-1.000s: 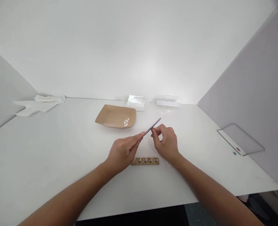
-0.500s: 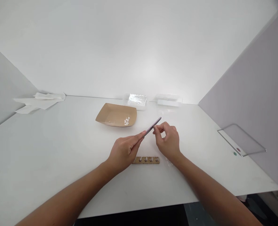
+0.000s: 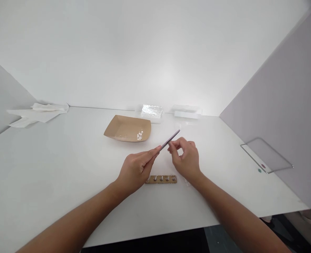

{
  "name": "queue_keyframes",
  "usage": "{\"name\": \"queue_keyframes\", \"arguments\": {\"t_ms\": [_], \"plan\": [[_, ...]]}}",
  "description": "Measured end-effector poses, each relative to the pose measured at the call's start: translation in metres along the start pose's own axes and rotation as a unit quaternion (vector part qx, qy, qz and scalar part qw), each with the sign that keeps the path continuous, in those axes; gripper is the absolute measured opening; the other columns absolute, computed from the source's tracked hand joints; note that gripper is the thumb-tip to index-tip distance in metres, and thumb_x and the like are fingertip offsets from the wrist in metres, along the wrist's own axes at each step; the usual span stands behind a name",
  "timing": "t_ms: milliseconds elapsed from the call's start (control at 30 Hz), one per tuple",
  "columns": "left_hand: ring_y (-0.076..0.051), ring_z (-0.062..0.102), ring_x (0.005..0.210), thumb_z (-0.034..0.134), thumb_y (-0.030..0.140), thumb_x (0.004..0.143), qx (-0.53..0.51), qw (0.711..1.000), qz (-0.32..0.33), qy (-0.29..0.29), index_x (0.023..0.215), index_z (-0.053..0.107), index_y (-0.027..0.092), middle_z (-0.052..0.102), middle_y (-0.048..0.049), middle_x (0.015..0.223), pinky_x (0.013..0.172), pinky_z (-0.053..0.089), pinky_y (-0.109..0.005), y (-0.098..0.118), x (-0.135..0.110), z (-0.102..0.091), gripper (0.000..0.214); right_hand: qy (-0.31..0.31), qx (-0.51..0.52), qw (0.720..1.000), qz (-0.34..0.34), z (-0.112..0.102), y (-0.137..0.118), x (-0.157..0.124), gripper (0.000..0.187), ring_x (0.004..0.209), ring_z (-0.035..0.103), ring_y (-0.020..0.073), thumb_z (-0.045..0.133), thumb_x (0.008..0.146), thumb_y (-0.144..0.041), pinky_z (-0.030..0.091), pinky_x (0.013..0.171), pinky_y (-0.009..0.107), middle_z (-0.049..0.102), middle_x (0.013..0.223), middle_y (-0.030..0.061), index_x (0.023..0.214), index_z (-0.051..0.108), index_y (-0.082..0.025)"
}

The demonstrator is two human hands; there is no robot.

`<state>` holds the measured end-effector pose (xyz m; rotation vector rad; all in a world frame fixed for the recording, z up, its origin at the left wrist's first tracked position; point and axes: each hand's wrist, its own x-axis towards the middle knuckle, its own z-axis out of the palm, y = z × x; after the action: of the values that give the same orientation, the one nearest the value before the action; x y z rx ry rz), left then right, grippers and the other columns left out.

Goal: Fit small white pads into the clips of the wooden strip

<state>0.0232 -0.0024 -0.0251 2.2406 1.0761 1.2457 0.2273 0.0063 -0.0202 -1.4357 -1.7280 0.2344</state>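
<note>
My left hand (image 3: 138,170) is closed on the lower end of a thin, dark flat piece (image 3: 170,140), seen nearly edge-on and tilted up to the right. My right hand (image 3: 185,156) has thumb and forefinger pinched together at the right side of this piece. Whatever may be between those fingertips is hidden. Below the hands lies a narrow brown strip (image 3: 164,179) with several small metal hook-like parts along it; my left hand covers its left end. Small clear bits (image 3: 187,182) lie beside my right wrist.
A brown paper tray (image 3: 126,128) holds small white bits (image 3: 139,135). Behind it sit a shiny wrapped pack (image 3: 151,111) and a clear box (image 3: 187,111). White tissues (image 3: 39,112) lie at left. A wire frame (image 3: 266,154) and a green dot (image 3: 259,170) are at right.
My right fingertips have slid slightly down and left along the flat piece. My left hand keeps its hold. The whole view has shifted a little.
</note>
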Motion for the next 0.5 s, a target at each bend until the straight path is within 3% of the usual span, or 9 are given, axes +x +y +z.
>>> {"name": "queue_keyframes", "arguments": {"t_ms": [133,300,400,500], "plan": [[-0.007,0.062,0.048,0.051,0.022,0.107,-0.014,1.000,-0.001,-0.001,0.139,0.068,0.022,0.078,0.0015,0.078,0.050,0.057,-0.018,0.0014,-0.0006,0.0000,0.036,-0.025,0.016,1.000,-0.003,-0.0015,-0.0010,-0.0004,0.029,0.071,0.068,0.0201,0.054,0.106,-0.043,0.047,0.088,0.041,0.076,0.078,-0.0004,0.082,0.058,-0.025],[-0.013,0.076,0.071,0.052,0.018,0.106,-0.034,0.999,-0.009,-0.003,0.143,0.066,0.022,0.082,-0.0046,0.098,0.060,0.064,-0.021,-0.0004,-0.0035,0.0013,0.040,-0.005,0.008,1.000,0.007,-0.0021,-0.0012,-0.0014,0.028,0.063,0.065,0.0171,0.056,0.105,-0.041,0.045,0.092,0.043,0.077,0.079,-0.0011,0.082,0.057,-0.024],[-0.016,0.079,0.082,0.052,0.017,0.105,-0.043,0.999,-0.013,-0.011,0.143,0.065,0.023,0.082,-0.0044,0.097,0.063,0.066,-0.023,-0.0023,-0.0045,0.0017,0.041,-0.020,0.021,1.000,0.000,-0.0021,-0.0023,-0.0029,0.029,0.068,0.067,0.0194,0.056,0.105,-0.042,0.047,0.087,0.042,0.076,0.077,-0.0006,0.081,0.057,-0.025],[-0.016,0.079,0.081,0.049,0.020,0.107,-0.041,0.999,0.001,-0.010,0.144,0.065,0.024,0.081,-0.0030,0.090,0.062,0.066,-0.023,-0.0023,-0.0030,0.0009,0.041,-0.023,0.021,0.999,-0.006,-0.0021,-0.0028,-0.0039,0.029,0.070,0.068,0.0205,0.056,0.105,-0.043,0.048,0.085,0.041,0.076,0.079,0.0006,0.082,0.059,-0.025]]}}
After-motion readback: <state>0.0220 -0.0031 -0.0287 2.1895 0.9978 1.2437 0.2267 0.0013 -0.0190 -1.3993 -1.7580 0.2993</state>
